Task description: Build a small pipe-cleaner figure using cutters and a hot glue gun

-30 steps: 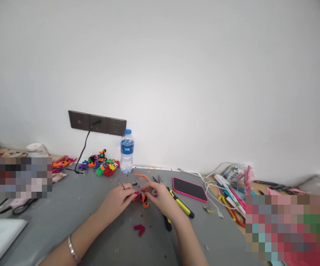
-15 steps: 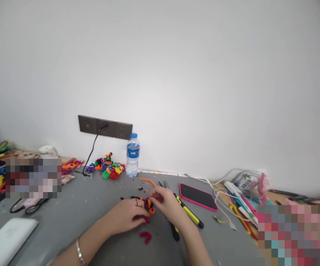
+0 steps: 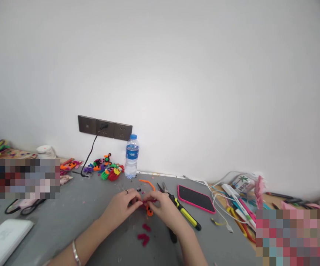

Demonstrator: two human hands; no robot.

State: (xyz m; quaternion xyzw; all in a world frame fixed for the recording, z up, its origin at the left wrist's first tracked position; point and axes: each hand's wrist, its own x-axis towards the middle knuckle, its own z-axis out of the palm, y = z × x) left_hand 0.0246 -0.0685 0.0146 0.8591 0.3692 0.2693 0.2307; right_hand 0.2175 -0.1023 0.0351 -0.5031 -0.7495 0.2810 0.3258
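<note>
My left hand (image 3: 126,205) and my right hand (image 3: 161,208) meet over the grey table, fingertips pinched on a small pipe-cleaner figure (image 3: 149,212). Orange with black spots and some dark pink shows between the fingers; the rest of it is hidden. Just below lie a short dark pink pipe-cleaner piece (image 3: 146,227) and a bent one (image 3: 144,239). An orange pipe cleaner (image 3: 147,182) extends beyond my right fingers. Beside my right hand lie yellow-and-black pliers (image 3: 186,214), partly covered by my forearm.
A pink-rimmed phone (image 3: 195,199) lies to the right, near white cables (image 3: 218,203). At the back stand a water bottle (image 3: 132,159) and several colourful pipe-cleaner figures (image 3: 112,171). A white box-like device (image 3: 6,240) rests at front left. The wall (image 3: 160,74) bounds the table.
My left hand has risen and turned, its fingertips now close to my right ones. The dark pink piece by my left fingers now lies loose on the table.
</note>
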